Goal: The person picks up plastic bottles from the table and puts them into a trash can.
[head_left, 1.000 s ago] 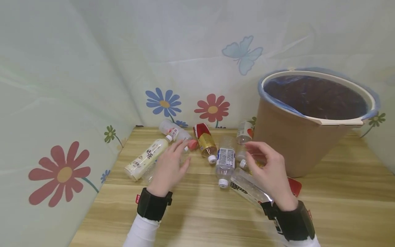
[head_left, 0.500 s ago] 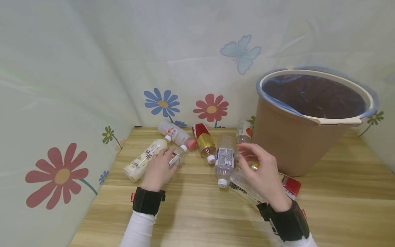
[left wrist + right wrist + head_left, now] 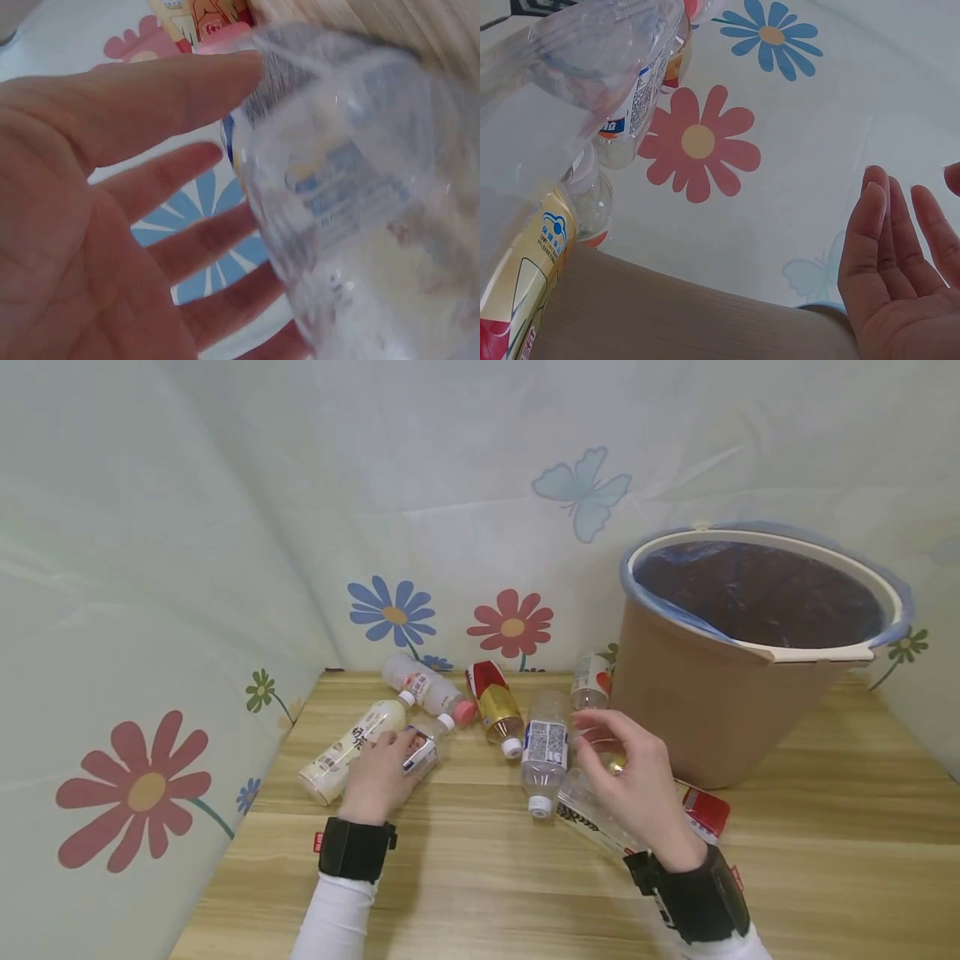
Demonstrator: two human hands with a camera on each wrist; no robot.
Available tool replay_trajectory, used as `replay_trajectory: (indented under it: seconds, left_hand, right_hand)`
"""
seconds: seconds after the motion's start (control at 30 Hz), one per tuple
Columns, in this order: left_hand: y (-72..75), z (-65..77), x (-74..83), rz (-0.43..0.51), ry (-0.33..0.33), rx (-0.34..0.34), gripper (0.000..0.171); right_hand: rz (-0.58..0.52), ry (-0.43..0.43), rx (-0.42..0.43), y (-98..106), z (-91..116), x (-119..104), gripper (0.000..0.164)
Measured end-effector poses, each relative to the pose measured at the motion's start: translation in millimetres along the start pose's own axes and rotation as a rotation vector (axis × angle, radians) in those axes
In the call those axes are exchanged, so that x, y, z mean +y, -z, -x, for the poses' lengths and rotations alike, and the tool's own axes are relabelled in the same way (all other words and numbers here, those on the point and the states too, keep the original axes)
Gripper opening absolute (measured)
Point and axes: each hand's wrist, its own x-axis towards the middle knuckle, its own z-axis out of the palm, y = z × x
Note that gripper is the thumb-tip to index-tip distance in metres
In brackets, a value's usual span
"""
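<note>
My left hand [image 3: 378, 777] reaches down over a clear plastic bottle [image 3: 423, 760] with a white cap and a printed label, lying on its side. In the left wrist view, the thumb [image 3: 180, 97] overlaps this bottle's edge while the other fingers spread behind it, with a gap to the palm. A pale milk-tea bottle [image 3: 330, 772] lies close on the hand's left. My right hand [image 3: 637, 781] hovers, fingers loosely bent and holding nothing, above a clear bottle [image 3: 588, 814] with a dark printed pattern and a red-and-gold bottle [image 3: 705, 814], partly hidden.
A brown bin [image 3: 675, 710] with a blue liner stands at the back right. Between the hands lie a labelled clear bottle [image 3: 543, 756], a red-and-gold drink bottle [image 3: 495, 706] and, behind, a pink-capped bottle [image 3: 427, 685]. Another bottle [image 3: 591, 681] lies against the bin. Flowered sheeting [image 3: 450, 527] encloses the table.
My left hand has moved left and down onto the white-capped clear bottle, whose label now shows. My right hand has shifted slightly left, still holding nothing. The bottles have stayed in place.
</note>
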Motion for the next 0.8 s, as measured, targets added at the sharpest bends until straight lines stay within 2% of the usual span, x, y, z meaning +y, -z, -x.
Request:
replay_trajectory:
  seconds: [0.1,0.27,0.4,0.53,0.8]
  left_hand:
    - [1.7,2.0,1.1,-0.01,-0.028,-0.018,0.057]
    - [5.9,4.7,4.1,-0.024,-0.094,-0.061,0.063]
    - [9.0,6.1,8.7,0.004,-0.123,-0.115,0.067]
    - [6.9,5.0,12.3,0.051,-0.117,-0.151,0.071]
    - [-1.9,2.9,9.3,0.027,-0.059,-0.171,0.084]
  right_hand:
    - [-0.01,-0.001,0.003,0,1,0,0.029]
    - [-0.021,-0.007,-0.003,0,1,0,0.029]
    - [-0.021,-0.009,-0.009,1,1,0,0.029]
    - [-0.019,-0.012,-0.005,2,0,0,0.028]
    - [-0.03,-0.015,-0.013,2,-1,-1,0.029]
